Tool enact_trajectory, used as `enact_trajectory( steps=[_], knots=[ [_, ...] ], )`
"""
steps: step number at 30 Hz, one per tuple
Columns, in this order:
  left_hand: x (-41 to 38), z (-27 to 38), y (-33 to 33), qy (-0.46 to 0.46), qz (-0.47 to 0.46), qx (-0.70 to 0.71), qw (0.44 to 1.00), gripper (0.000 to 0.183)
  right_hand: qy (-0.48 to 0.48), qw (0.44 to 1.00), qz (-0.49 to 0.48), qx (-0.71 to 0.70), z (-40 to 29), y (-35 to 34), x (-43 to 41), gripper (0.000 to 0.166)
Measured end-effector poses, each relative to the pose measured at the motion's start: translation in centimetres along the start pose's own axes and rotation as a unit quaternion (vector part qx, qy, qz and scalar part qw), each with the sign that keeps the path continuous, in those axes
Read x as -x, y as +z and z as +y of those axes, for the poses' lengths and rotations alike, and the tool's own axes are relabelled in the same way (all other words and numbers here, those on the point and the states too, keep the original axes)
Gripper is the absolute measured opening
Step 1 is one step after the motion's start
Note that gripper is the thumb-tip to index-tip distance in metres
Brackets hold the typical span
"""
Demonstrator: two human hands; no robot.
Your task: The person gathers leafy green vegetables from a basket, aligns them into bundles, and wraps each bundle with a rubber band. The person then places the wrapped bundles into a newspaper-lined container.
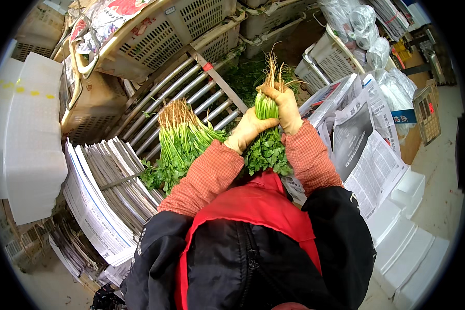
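Observation:
Both my gloved hands grip one bunch of leafy green herbs (pixel 268 143), with its pale roots up and its leaves hanging towards my red apron. Around the stems on the left side, my left hand (pixel 252 128) holds the bunch at mid-height. Higher up, just below the roots, my right hand (pixel 283 104) closes on it from the right. A larger pile of the same rooted herbs (pixel 182 143) lies to the left of my left forearm, partly on a rack of metal bars (pixel 182 93).
Stacked newspapers (pixel 108 193) stand at left, beside white foam sheets (pixel 31 135). Plastic crates (pixel 159 38) line the far side. Loose newspapers (pixel 356 143) lie at right, near a digital scale (pixel 427 115), plastic bags (pixel 397 87) and white foam boxes (pixel 407 244). Loose greens (pixel 242 79) lie beyond the rack.

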State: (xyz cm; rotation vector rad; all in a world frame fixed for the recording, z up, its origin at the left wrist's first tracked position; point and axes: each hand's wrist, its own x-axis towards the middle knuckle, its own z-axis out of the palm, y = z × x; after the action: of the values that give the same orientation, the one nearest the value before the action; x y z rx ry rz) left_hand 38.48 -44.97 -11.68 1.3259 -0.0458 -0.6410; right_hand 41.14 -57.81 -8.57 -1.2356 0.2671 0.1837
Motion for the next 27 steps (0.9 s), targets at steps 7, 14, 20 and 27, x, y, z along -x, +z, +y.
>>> enact_trajectory(
  steps=[7,14,20,27],
  knots=[
    [0.3,2.0,0.3,-0.03,0.021,0.028,0.999,0.028,-0.139,0.988,-0.03,-0.06,-2.5,-1.1,-2.5,0.048],
    [-0.5,2.3,-1.1,0.06,0.125,0.092,0.986,0.029,-0.016,0.99,-0.037,0.134,2.5,-2.1,3.4,0.072],
    [0.3,3.1,-0.1,0.05,0.021,0.067,0.996,0.054,-0.166,0.942,-0.033,0.29,1.8,-0.1,5.3,0.084],
    [2.3,6.1,6.3,0.108,-0.136,0.019,0.985,0.078,-0.102,0.953,0.114,0.261,-4.8,-6.5,12.2,0.056]
  ],
)
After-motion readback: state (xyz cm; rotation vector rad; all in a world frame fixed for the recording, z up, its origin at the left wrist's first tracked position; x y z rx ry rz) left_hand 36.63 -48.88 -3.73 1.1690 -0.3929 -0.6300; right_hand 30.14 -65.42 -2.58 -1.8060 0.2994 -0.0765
